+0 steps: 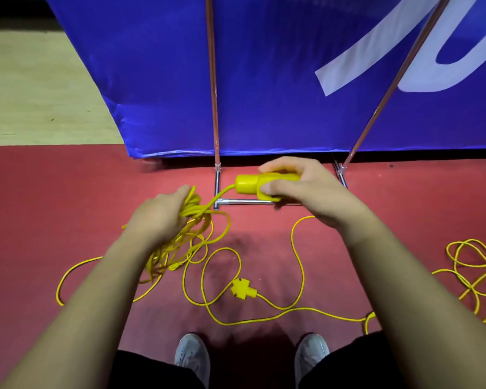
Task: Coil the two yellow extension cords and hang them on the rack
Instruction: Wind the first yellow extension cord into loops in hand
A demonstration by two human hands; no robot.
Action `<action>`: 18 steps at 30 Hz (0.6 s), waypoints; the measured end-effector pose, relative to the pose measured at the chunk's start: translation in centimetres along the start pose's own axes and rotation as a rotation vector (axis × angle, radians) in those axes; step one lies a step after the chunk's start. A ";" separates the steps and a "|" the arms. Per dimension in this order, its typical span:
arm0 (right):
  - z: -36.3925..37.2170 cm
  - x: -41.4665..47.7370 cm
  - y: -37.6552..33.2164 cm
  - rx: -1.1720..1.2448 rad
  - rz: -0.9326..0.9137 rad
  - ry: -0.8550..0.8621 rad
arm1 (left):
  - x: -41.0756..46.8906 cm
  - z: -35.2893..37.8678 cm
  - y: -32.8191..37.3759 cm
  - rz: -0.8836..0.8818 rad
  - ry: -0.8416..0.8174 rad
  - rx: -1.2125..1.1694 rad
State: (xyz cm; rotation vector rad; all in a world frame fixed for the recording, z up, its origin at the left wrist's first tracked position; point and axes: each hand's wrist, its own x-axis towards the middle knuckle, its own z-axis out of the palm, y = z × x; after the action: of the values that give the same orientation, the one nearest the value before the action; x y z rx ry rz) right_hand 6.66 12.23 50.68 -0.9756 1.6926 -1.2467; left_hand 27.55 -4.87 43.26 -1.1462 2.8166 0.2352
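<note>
Status: first cord about part-coiled, nothing hung yet.

Left hand (159, 213), centre-left of frame, is closed around a bundle of yellow loops (180, 242). Loops hang down from the fist and look uneven, some strands trailing onto the red floor (68, 197) at lower left. Right hand (300, 186), centre of frame, grips a chunky yellow connector end (247, 185), fingers wrapped over its back half, thumb on the near side. A short run of cord goes from that connector straight into the left-hand bundle, so my read is this end is about to be tucked or wrapped to finish the coil.

Still loose on the floor: a long yellow strand (296, 265) snaking through the lower centre, with a flat multi-socket plug (243, 288) lying just ahead of the shoes (192, 357). Can't tell whether that strand belongs to the held cord or the other one. A separate tangle of yellow cord (474, 273) sits at the right edge, untouched, not coiled.

Rack: chrome base tubes (244, 202) and two uprights (212, 80) stand directly behind the hands, in front of the blue banner (264, 80). No cord on what's visible of it; top is out of frame.

Left to do: finish coil one, coil the right-edge tangle, hang both.
</note>
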 end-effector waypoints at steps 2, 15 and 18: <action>0.1 0.9 0.6 0.246 -0.003 0.143 | -0.3 -0.2 0.4 0.113 -0.062 0.065; 4.3 2.2 4.5 -0.117 -0.063 -0.130 | -0.7 -1.3 4.2 0.430 -0.064 -0.712; 3.6 1.5 4.5 -0.303 -0.116 -0.389 | -0.9 -1.9 4.1 0.455 -0.092 -0.706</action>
State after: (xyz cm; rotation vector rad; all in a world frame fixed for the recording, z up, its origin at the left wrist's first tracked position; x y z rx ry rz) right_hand 8.80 10.61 45.36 -1.4138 1.5527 -0.8122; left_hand 25.24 -1.71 45.73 -0.4938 2.9331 1.3520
